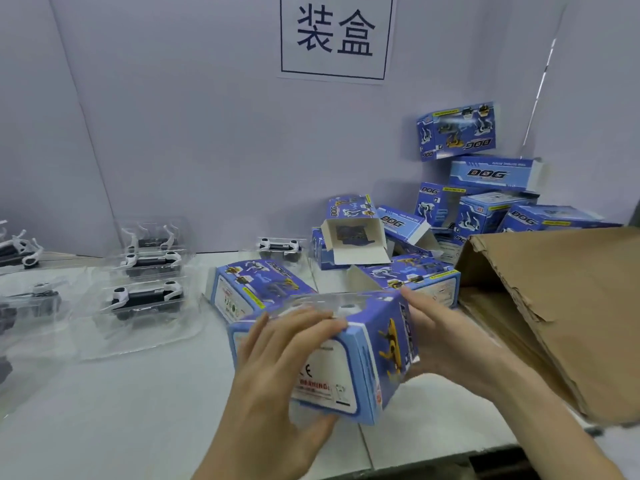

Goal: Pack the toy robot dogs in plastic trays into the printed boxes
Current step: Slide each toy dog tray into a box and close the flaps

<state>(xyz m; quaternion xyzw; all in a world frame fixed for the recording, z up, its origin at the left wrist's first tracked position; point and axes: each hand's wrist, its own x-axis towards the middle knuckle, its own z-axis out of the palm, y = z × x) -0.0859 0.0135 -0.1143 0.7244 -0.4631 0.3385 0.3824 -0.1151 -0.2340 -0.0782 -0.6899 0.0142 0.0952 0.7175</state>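
Observation:
I hold a blue printed box [363,362] above the white table, its open end facing away from me. A clear plastic tray with a toy robot dog [332,304] sits partly inside that open end. My left hand [277,368] grips the box from the left, fingers over the top and thumb underneath. My right hand [446,337] holds the right side of the box. More robot dogs in clear trays [145,297] lie on the table to the left, and one tray [280,247] lies further back.
Printed boxes [485,209] are piled at the back right, one of them [353,237] open towards me, and another box [256,289] lies just behind my hands. A large brown cardboard carton [561,306] lies open on the right. A sign [334,36] hangs on the wall.

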